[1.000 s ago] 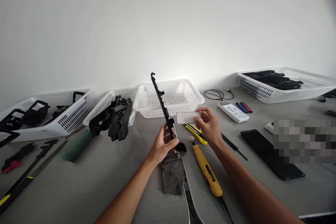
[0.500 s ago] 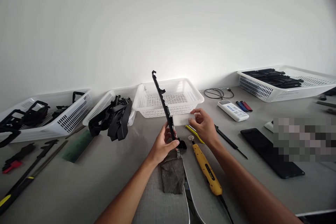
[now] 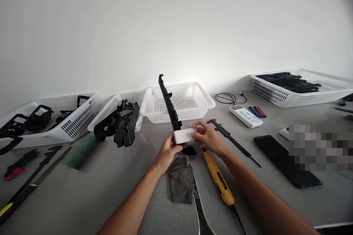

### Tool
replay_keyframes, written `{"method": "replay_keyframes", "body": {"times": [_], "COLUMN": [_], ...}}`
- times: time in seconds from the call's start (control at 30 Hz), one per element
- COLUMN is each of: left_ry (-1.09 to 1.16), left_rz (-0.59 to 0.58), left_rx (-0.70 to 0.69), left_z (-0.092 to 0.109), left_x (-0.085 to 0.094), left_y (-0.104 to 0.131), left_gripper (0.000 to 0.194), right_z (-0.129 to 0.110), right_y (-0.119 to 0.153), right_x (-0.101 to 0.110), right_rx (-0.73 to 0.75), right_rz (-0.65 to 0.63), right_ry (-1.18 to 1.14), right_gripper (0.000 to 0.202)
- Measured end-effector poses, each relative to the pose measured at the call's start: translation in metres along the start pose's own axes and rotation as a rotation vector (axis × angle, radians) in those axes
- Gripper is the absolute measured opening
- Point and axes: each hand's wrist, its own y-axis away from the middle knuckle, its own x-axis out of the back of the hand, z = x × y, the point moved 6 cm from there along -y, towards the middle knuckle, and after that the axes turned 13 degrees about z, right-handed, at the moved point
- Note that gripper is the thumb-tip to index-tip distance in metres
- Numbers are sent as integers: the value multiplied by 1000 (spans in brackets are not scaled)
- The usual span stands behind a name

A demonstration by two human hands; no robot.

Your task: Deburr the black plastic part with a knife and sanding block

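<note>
Has brought the white block (image 3: 184,136) leftward and slightly lower since half a second ago, now in front of the lower part of the black strip (image 3: 170,107) instead of beside it. Pinches the block's right end between thumb and fingers of the right hand (image 3: 209,139); grips the strip low in the curled left hand (image 3: 167,153). Looks flat, plain, rectangular on the block; long, notched, left-leaning along the strip.
</note>
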Motion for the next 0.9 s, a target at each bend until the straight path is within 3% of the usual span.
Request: {"method": "replay_keyframes", "body": {"times": [0.2, 0.33, 0.47, 0.67, 0.73, 0.8, 0.9], "left_ry": [46, -33, -86, -61, -38, -20, 14], "left_rz": [-89, -185, -186, -160, -152, -150, -147], "left_rx": [10, -21, -32, 20, 41, 45, 31], "left_z": [7, 5, 0, 7, 9, 9, 8], "left_x": [-4, -4, -2, -4, -4, -4, -5], "left_y": [2, 5, 5, 8, 9, 9, 8], "left_gripper": [53, 76, 94, 89, 87, 82, 69], "right_z": [-4, -7, -9, -17, -20, -23, -24], "right_y": [-4, -1, 0, -4, -2, 1, 8], "right_x": [14, 11, 9, 30, 30, 20, -2], "right_rx": [73, 111, 106, 123, 109, 107, 135], "right_rz": [119, 166, 174, 304, 270, 159, 3], "right_ry": [26, 21, 22, 27, -86, -162, -111], "right_gripper": [28, 28, 31, 31, 35, 38, 37]}}
